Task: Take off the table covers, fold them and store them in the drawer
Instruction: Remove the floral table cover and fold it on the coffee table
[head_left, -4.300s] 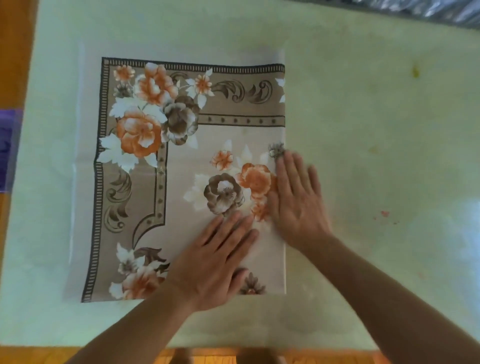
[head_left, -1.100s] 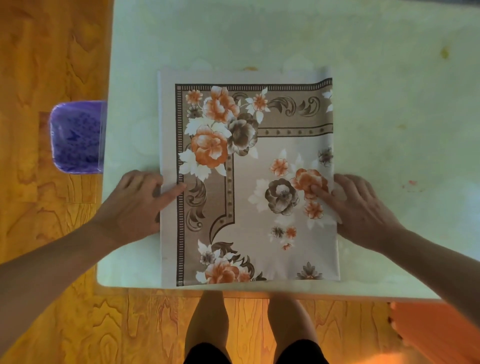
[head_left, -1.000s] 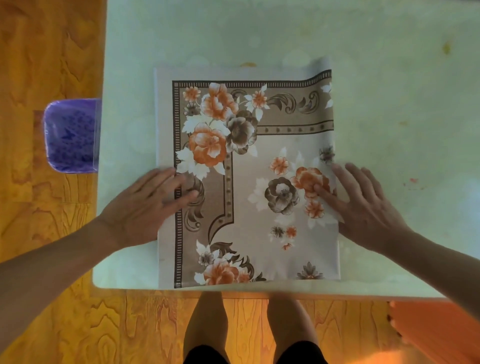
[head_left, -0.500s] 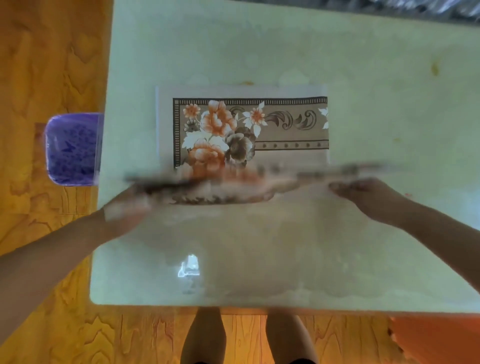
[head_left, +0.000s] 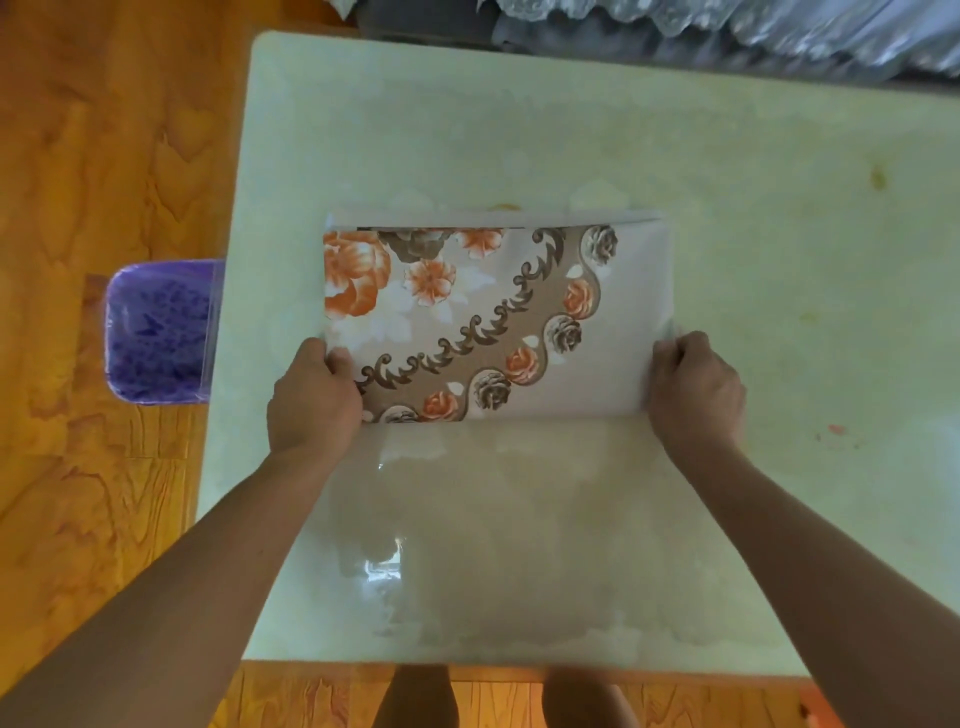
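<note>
I am gripping the near corners of the folded table cover (head_left: 519, 322) with both hands: left hand (head_left: 311, 400) curling round one, right hand (head_left: 693, 392) the other. It is lying mid-table (head_left: 779, 260). A purple stool (head_left: 156, 332) is sitting left.

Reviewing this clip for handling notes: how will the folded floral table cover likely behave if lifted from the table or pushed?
The table cover probably flops: it lies flat in thin layers, gripped at both ends by the left hand and right hand. It looks light. On the glossy table it would likely slide easily, and its folds may spring open.
</note>
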